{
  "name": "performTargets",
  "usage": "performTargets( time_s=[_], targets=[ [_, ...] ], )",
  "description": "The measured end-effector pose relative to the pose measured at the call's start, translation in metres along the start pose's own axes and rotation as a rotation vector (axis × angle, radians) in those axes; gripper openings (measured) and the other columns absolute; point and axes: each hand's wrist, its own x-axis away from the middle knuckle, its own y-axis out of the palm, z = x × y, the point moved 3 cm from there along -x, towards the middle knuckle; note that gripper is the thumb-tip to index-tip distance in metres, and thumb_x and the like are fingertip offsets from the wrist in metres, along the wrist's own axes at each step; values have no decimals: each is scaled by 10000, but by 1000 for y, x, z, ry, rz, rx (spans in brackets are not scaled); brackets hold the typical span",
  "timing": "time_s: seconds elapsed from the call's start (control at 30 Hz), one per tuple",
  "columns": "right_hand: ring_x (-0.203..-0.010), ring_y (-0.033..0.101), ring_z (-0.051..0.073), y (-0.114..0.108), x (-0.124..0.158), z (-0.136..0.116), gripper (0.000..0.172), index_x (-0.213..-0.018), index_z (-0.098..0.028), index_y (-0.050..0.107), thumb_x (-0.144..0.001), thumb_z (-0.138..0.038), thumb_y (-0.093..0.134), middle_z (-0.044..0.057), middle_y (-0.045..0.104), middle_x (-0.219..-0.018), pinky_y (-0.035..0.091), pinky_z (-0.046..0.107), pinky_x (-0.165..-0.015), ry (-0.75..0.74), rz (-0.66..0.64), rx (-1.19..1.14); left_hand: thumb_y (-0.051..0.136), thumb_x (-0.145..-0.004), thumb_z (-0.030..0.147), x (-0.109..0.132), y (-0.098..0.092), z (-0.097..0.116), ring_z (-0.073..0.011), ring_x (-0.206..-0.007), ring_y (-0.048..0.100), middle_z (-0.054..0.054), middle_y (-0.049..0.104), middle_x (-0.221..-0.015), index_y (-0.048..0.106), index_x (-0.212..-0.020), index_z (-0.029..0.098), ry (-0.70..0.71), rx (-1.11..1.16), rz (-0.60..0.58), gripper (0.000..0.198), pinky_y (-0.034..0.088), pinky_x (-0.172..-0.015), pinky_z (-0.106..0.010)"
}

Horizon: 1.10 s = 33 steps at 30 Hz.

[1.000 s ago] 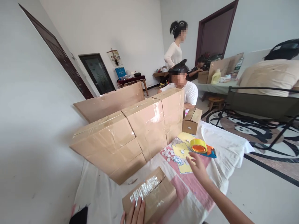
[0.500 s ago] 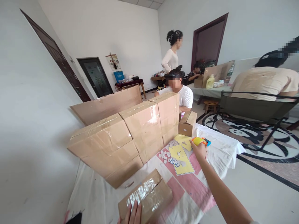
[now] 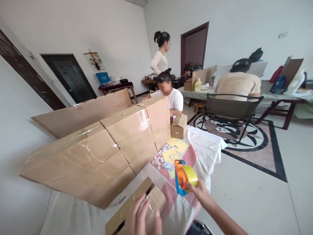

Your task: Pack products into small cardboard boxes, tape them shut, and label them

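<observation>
My right hand (image 3: 199, 192) grips a tape dispenser (image 3: 182, 178), blue and orange with a roll of yellowish tape. It is held up over the pink-and-white cloth. My left hand (image 3: 144, 217) is at the top of a small cardboard box (image 3: 156, 199) at the bottom of the view, fingers apart and bent. Whether the fingertips press on the box is hard to tell. A dark gap shows along the seam of its top flaps. Beyond the dispenser, yellow paper sheets (image 3: 168, 155) lie on the cloth with small whitish pieces (image 3: 158, 161).
A wall of taped cardboard boxes (image 3: 127, 133) runs along the left of the cloth-covered table (image 3: 207, 140). Another small box (image 3: 179, 126) stands at its far end. A person in a white shirt (image 3: 176, 99) sits beyond it. A chair (image 3: 232, 107) stands at the right.
The tape dispenser in my right hand has come from the far right of the table toward me and the small box. My left fingers have bent and shifted, and the view has turned right.
</observation>
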Motion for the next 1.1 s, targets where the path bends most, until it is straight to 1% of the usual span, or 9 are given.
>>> performTargets(
  time_s=[0.17, 0.27, 0.33, 0.4, 0.47, 0.63, 0.8, 0.93, 1.1],
  targets=[
    [-761, 670, 227, 5, 41, -41, 685, -1081, -155, 674, -709, -725, 750, 95, 705, -882, 567, 333, -667, -34, -273, -50, 573, -917, 651, -2, 66, 42, -389, -1467, 440, -245, 341, -1618, 321, -1577, 183, -110, 360, -437, 848, 549, -1061, -525],
    [-929, 650, 249, 3, 41, -80, 678, -1158, -161, 677, -801, -738, 668, 120, 691, -1043, 564, 358, -820, -171, -512, 223, 525, -922, 688, 12, 91, 43, -383, -1488, 411, -248, 285, -1636, 255, -1605, 191, -110, 481, -468, 886, 526, -1094, -525],
    [-990, 618, 250, 6, 40, -94, 629, -1088, -172, 707, -931, -737, 480, 114, 681, -1015, 518, 395, -958, -241, -597, 345, 518, -962, 601, 20, 99, 43, -364, -1476, 429, -255, 360, -1586, 216, -1615, 183, -37, 476, -392, 832, 500, -1118, -539],
    [-1015, 597, 251, 9, 41, -95, 658, -1025, -185, 711, -1002, -712, 318, 109, 667, -968, 463, 423, -1041, -242, -566, 385, 529, -977, 522, 23, 97, 44, -370, -1478, 417, -261, 443, -1518, 170, -1623, 164, 25, 421, -271, 821, 465, -1136, -576],
    [-1003, 588, 247, 10, 45, -86, 678, -997, -191, 701, -1013, -713, 268, 106, 654, -955, 455, 420, -1040, -212, -514, 375, 550, -972, 472, 22, 88, 47, -389, -1503, 370, -256, 472, -1505, 156, -1627, 160, 27, 347, -294, 825, 446, -1135, -596],
    [-762, 521, 187, -5, 48, -61, 778, -771, -185, 605, -924, -858, 248, 47, 540, -773, 515, 347, -749, -48, -376, 341, 570, -982, 343, 4, 47, 53, -325, -1423, 499, -142, 554, -1509, 271, -1596, 292, 115, 294, -797, 685, 489, -1061, -522],
    [-699, 492, 157, -8, 49, -58, 825, -688, -173, 583, -931, -855, 189, 36, 528, -699, 483, 311, -709, -12, -515, 293, 771, -849, 463, -19, 25, 54, -261, -1103, 680, -80, 721, -1203, 602, -1292, 255, 209, 409, -917, 519, 555, -921, -394],
    [-710, 551, 152, -11, 45, -68, 779, -760, -137, 648, -970, -794, 287, 53, 613, -736, 478, 312, -746, -32, -587, 160, 748, -866, 471, -23, 23, 65, -218, -1000, 676, -48, 715, -1085, 627, -1216, 241, 249, 452, -880, 436, 565, -864, -342],
    [-634, 467, 95, -21, 48, -86, 588, -766, -133, 637, -873, -711, 622, -26, 525, -664, 389, 220, -599, -12, -787, 229, 702, -918, 390, -21, 31, 77, -232, -1088, 670, -49, 719, -1188, 619, -1295, 265, 419, 415, -884, 406, 563, -941, -369]
  ],
)
